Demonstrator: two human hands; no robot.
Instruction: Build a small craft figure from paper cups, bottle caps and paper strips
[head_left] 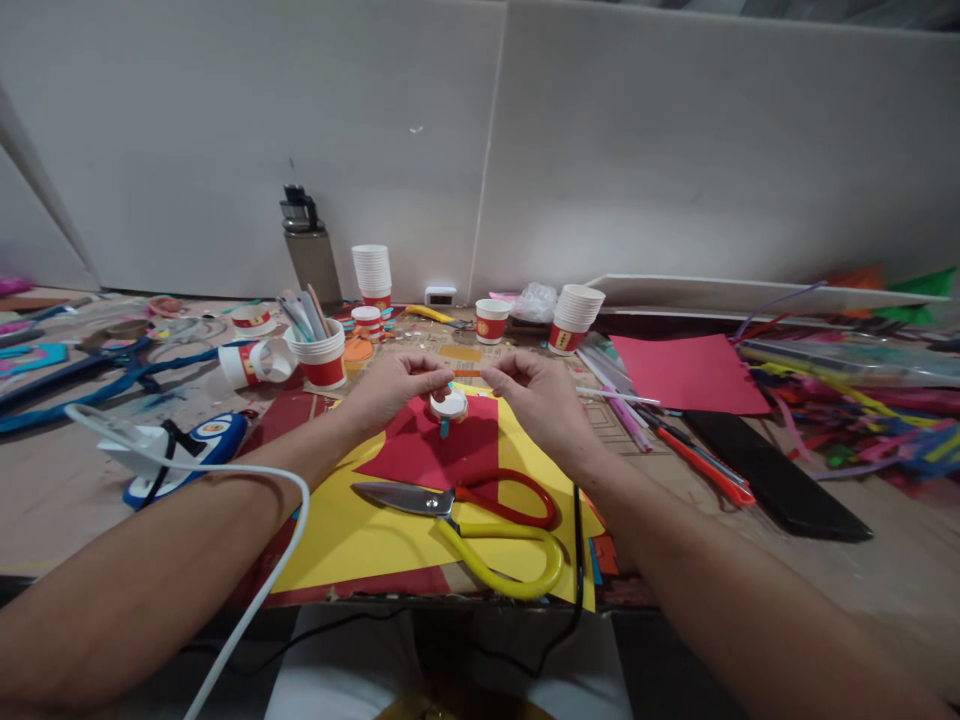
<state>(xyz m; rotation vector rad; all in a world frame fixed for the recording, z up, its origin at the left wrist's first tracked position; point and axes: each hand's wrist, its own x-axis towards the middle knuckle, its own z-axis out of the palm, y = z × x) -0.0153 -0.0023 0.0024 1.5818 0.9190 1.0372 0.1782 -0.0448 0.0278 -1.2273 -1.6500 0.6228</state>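
An orange strip (468, 374) is stretched between my left hand (401, 388) and my right hand (534, 398), each pinching one end. Just below it, a small white round piece (448, 404) with a light-blue tab rests on red paper (431, 455). The red paper lies over a yellow sheet (337, 535). Nearer to me are large scissors (442, 502) with one red and one yellow handle, their blades pointing left.
White-and-red paper cups (371, 272) stand toward the back wall, some stacked. A cup of pens (319, 360) and a blue device (214, 445) with a white cable are at left. Red card (686, 372), a cutter (709, 468) and a black object (780, 475) lie right.
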